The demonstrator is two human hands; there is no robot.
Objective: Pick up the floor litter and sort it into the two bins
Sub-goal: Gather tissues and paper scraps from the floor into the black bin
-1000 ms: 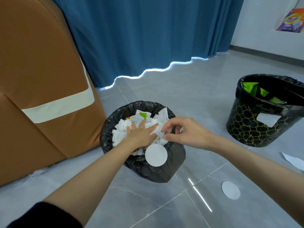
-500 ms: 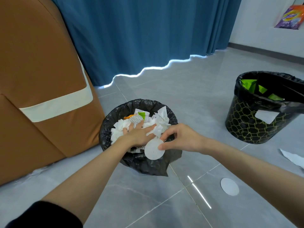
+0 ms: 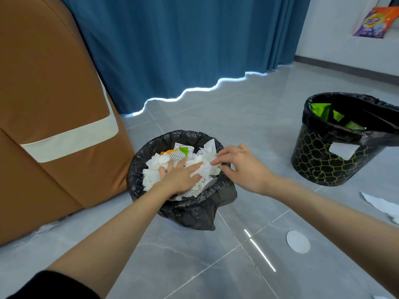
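Note:
The near bin (image 3: 149, 152), lined with a black bag, is heaped with crumpled white paper (image 3: 151, 175) and a few wrappers. My left hand (image 3: 181, 175) presses flat on that heap with straight fingers. Over the bin's right rim my right hand (image 3: 241, 167) hovers with loose fingers whose tips touch the paper; it holds nothing. An edge of a white paper disc (image 3: 210, 182) shows inside the rim between my hands. The second bin (image 3: 319, 167), black with a gold pattern, stands to the right with green wrappers inside.
On the floor lie a white disc (image 3: 298, 241) at the front right and a torn white sheet (image 3: 380, 205) by the right edge. A brown sofa (image 3: 43, 104) stands close on the left, a blue curtain (image 3: 183, 50) behind. A detergent bag (image 3: 375, 22) sits at the top right.
My right hand brought the white disc from the bin's front up into the bin and let it go. My left hand kept pressing on the paper.

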